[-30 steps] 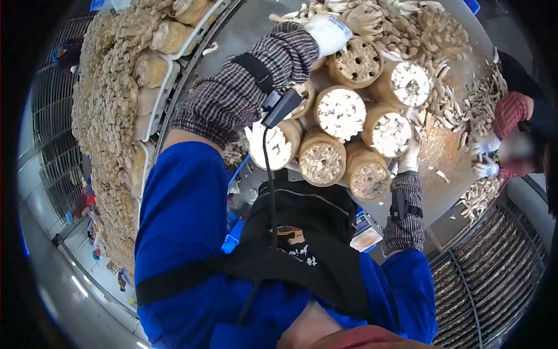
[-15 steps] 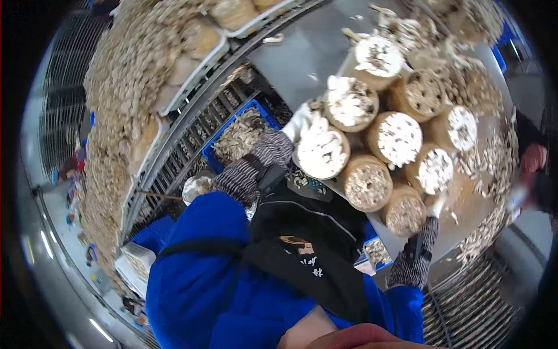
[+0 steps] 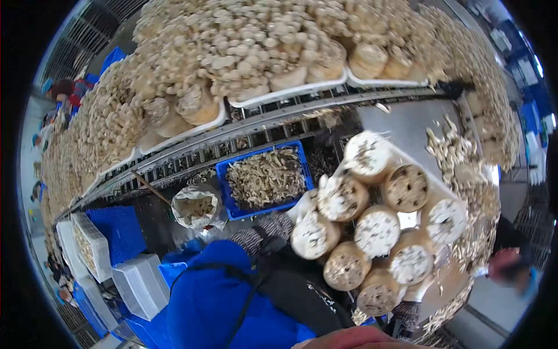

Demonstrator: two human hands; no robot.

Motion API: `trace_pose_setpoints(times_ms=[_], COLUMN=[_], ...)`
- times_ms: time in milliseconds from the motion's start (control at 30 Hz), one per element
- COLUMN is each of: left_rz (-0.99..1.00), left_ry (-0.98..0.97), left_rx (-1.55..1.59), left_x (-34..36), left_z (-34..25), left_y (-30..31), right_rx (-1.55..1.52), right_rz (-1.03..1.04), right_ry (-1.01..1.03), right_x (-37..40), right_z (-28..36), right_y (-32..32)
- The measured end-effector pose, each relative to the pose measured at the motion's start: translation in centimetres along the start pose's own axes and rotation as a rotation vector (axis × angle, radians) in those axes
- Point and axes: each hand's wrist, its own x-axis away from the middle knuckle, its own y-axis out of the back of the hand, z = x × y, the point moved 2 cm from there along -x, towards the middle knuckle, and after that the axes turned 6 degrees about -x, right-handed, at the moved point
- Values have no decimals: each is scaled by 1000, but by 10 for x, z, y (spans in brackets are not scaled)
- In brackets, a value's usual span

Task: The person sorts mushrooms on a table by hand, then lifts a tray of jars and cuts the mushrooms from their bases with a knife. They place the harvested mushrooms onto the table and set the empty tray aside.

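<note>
Sitting lower left of the frame: white plastic crate (image 3: pixel 141 285). Next, pale sack (image 3: pixel 199 210), mouth open. Blue crate (image 3: pixel 261 210) at centre, filled with mushroom stems (image 3: pixel 264 173). My gloved left hand (image 3: pixel 303 205) is at the left edge of the cylindrical blocks (image 3: pixel 376 231), which stand clustered right of centre in a white tray (image 3: pixel 410 220); fingers partly hidden, grip unclear. My right hand (image 3: pixel 419 289), gloved, is by the cluster's lower right; can't tell its closure. Loose mushrooms (image 3: pixel 456 150) on the worktop (image 3: pixel 401 119), right side.
</note>
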Motion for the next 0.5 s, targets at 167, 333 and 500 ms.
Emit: trace_pose_setpoints(times_ms=[167, 333, 500], left_rz=[-203, -359, -343], left_ry=[-61, -184, -328], left_rx=[275, 642, 1030], left_x=[105, 207, 266], left_z=[3, 40, 72], left_y=[105, 187, 235], right_rx=[155, 346, 517], right_rz=[-76, 67, 22], right_ry=[-80, -206, -357], right_x=[-9, 2, -56], right_z=[-109, -194, -308], right_y=[-75, -134, -135])
